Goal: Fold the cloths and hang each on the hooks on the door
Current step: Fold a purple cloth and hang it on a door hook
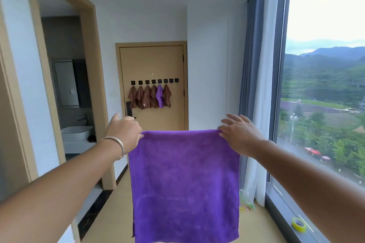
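1. Fingers (233, 122) of the right hand (240, 136) spread forward and loose, while its thumb side pinches the top right corner of the purple cloth (184, 183).
2. Left hand (123, 132), with a bangle (118, 147) on the wrist, pinches the top left corner; its fingers are curled round the edge.
3. Held out at arm's length between both hands, the cloth hangs flat and unfolded, its top edge level.
4. Far behind it stands the door (153, 65), with a row of black hooks (154, 81) across it.
5. Six folded cloths already hang there: five brown cloths (145, 97) and one small purple cloth (159, 95); the two rightmost hooks are bare.
6. A roll of yellow tape (298, 224) lies on the window sill (284, 203) at the right.
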The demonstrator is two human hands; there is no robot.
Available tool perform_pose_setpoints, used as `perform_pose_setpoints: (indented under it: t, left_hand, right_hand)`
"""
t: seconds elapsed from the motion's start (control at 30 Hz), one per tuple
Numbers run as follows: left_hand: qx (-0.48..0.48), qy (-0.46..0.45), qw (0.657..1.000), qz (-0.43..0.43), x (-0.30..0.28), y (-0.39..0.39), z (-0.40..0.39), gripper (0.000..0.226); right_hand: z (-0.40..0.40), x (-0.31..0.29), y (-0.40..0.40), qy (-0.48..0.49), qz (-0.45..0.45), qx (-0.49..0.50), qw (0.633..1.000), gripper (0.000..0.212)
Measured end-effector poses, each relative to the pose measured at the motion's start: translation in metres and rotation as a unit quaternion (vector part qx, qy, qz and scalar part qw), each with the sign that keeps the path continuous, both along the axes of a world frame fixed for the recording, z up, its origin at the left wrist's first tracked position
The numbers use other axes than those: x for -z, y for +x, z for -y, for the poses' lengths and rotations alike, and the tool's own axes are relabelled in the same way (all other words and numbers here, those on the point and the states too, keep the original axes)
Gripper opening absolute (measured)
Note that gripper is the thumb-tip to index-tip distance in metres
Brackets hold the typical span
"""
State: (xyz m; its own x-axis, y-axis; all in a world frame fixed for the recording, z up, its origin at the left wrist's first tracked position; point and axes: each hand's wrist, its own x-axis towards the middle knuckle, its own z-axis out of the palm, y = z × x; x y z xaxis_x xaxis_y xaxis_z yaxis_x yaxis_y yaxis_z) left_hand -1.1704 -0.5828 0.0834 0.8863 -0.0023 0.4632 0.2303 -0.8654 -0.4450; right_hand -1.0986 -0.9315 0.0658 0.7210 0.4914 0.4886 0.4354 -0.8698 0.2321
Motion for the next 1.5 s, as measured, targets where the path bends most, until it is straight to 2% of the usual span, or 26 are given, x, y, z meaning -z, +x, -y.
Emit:
perform_pose_setpoints:
  t: [0.37, 0.67, 0.9, 1.23, 1.5]
  left_hand:
    - [0.006, -0.056, 0.998, 0.021, -0.007, 0.0, -0.069, 0.034]
    - [0.006, -0.066, 0.998, 0.023, -0.002, 0.053, -0.123, 0.034]
    - [0.007, -0.062, 0.998, 0.032, 0.008, 0.136, -0.161, 0.042]
    - [-0.033, -0.054, 0.998, 0.025, -0.013, 0.29, -0.188, 0.038]
    - [-0.049, -0.049, 0.998, 0.007, -0.004, 0.404, -0.219, 0.035]
  right_hand:
    - [-0.07, -0.01, 0.013, 0.018, 0.006, -0.007, 1.0, 0.04]
    - [-0.126, -0.003, 0.067, -0.001, 0.023, 0.016, 1.0, 0.038]
    - [-0.163, 0.004, 0.161, 0.003, 0.024, 0.004, 1.0, 0.039]
    - [-0.202, -0.012, 0.336, 0.021, 0.016, -0.018, 1.0, 0.038]
    - [-0.236, -0.007, 0.452, 0.015, 0.006, -0.021, 1.0, 0.041]
